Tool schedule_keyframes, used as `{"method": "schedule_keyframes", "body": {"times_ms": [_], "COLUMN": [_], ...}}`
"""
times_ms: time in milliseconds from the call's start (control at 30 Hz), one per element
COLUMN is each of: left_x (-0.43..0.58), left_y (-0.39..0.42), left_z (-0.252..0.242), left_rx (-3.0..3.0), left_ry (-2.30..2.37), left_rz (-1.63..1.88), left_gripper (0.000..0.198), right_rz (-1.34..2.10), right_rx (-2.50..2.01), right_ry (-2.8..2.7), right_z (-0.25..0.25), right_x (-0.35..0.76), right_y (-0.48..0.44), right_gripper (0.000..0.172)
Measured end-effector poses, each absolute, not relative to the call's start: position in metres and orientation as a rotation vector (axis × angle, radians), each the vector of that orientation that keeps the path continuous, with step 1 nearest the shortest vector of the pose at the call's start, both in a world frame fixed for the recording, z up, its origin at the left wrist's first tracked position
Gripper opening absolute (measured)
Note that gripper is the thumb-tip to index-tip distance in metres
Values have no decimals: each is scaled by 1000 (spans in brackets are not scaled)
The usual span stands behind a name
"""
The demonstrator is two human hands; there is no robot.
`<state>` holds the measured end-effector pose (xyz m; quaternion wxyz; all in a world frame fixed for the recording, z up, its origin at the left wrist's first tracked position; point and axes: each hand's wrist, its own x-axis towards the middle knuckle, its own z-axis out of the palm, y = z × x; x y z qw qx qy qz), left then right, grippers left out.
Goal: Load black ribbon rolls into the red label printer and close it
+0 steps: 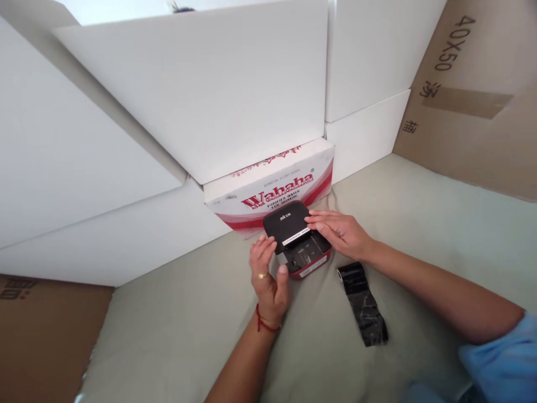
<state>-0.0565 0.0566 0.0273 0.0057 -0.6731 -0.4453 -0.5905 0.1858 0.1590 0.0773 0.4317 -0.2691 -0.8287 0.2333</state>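
A small label printer (295, 262), red below with a black top, stands on the cloth in front of me. Its black lid (286, 221) has a white strip sticker along the near edge and looks raised, with dark parts showing underneath. My left hand (268, 274) grips the lid's left edge with its fingertips, thumb apart near the printer's front corner. On the opposite side, my right hand (342, 232) has its fingers on the lid's right edge. To the right lies a black ribbon roll (351, 274), with a crinkled length unrolled toward me.
Behind the printer, a white and red water carton (277, 193) leans against white panels (218, 84). Brown cardboard (478, 101) stands at the right, and another cardboard piece (46, 336) at the left. Greenish cloth (176, 324) covers the surface.
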Motion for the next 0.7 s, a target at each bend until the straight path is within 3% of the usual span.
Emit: {"method": "schedule_keyframes", "body": {"times_ms": [567,633,700], "left_x": [-65,-63,-60], "left_y": [69,70,72], "left_z": [26,18,10], "left_rx": [-2153,-2124,-2077], "left_ry": [-1513,-1551,-1656], "left_rz": [-2116,-2292,-2491], "left_gripper": [21,34,61], "right_rz": [587,481,384], "right_rx": [-662,-580,-527], "right_ry": [-2021,-2037,-2031], "right_z": [80,78,76], "right_x": [182,182,183], "right_y": [137,132,129], "right_gripper": [45,42,39]}}
